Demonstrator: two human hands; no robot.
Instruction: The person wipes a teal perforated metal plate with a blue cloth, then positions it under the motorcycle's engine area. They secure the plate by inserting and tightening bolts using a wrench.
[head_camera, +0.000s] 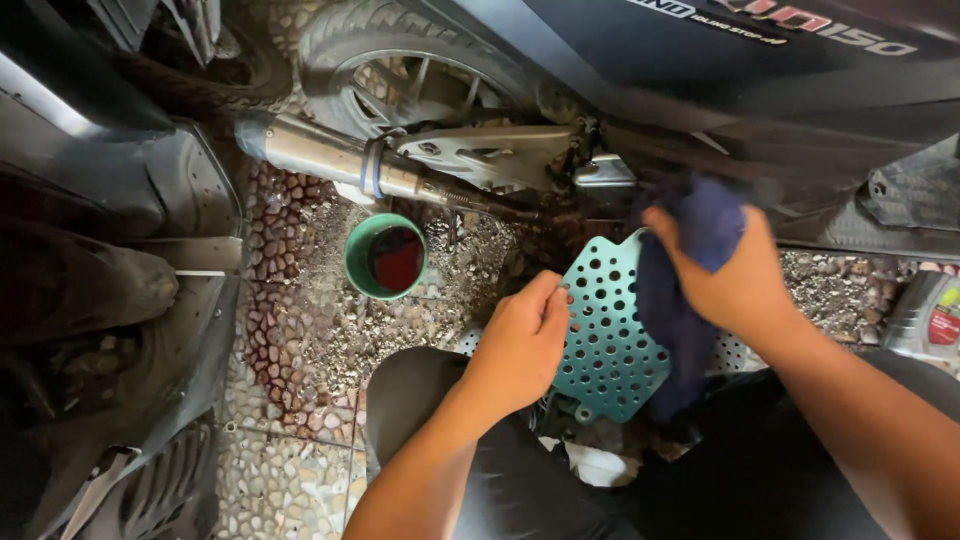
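The plate (610, 330) is teal with round holes. The cloth (690, 270) is dark blue. The cup (386, 257) is green, with maybe red liquid inside.

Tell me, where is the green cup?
The green cup sits on the pebbled ground, left of centre, just below the silver exhaust pipe.

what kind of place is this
Likely a home yard or small motorbike repair spot: a scooter's rear wheel and exhaust pipe over a pebbled floor, with a green cup of dark red fluid.
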